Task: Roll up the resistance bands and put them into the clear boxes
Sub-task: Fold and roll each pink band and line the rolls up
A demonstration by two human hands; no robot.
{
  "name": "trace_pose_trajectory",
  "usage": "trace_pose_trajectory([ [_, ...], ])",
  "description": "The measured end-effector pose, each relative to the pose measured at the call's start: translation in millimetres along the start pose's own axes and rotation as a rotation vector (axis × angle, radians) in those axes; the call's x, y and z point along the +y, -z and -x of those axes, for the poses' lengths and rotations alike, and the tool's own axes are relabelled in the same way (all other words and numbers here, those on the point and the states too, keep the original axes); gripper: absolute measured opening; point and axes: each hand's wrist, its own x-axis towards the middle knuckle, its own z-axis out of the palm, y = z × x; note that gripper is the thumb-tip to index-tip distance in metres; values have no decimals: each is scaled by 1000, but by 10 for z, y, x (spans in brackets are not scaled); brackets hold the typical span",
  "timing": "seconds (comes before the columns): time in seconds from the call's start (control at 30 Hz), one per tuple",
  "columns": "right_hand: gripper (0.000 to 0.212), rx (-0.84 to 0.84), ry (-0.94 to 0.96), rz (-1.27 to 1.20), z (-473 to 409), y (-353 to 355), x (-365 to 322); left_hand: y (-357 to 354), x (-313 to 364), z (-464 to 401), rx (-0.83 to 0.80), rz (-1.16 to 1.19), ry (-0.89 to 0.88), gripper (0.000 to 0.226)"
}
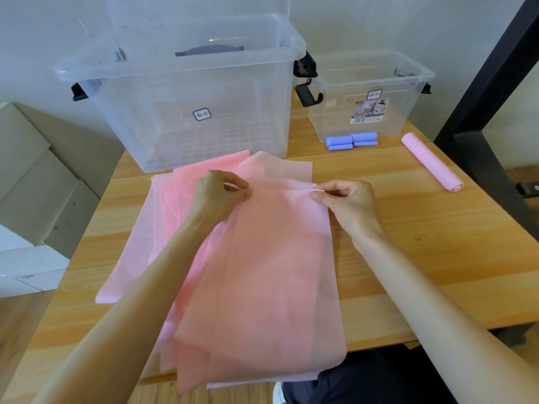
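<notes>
Pale wood-grain table (437, 258) against a plain light wall. I take the large clear box (186, 91) as landmark: open, ribbed grid floor, black side latches, a small label on its front wall; I make out no band inside it, only a dark curved part seen through the plastic. To its right stands a small clear box (370, 94) with a barcode sticker, its contents hard to read through the walls. Just in front of that small box lie blue rolled bands (351, 142), and further right a pink rolled band (431, 163), well apart from the landmark. Directly in front of the large box, thin, matte, translucent pink bands (262, 272) lie flat and overlapping, near ends hanging off the table edge. Left hand (218, 196) and right hand (347, 199) each pinch the top sheet's far fold. How many sheets there are, I cannot tell.
</notes>
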Motion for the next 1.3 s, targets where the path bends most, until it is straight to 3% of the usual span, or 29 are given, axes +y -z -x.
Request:
trace_pose_trajectory([
  [0.3,22,23,123,8,106,19,19,-73,-4,10,29,-47,-49,12],
  [0.6,33,14,129,-109,245,106,8,-45,28,7,4,128,-55,13],
  [0.87,28,56,112,-94,271,167,31,-10,87,71,8,328,-66,11],
  [1.0,22,101,117,-51,295,214,23,69,152,185,-23,382,-103,31],
  [1.17,10,139,173,-23,459,292,-122,258,271,482,-15,401,-218,8],
  [1.3,9,49,262,-108,764,404,-366,425,417,862,37,448,-324,9],
])
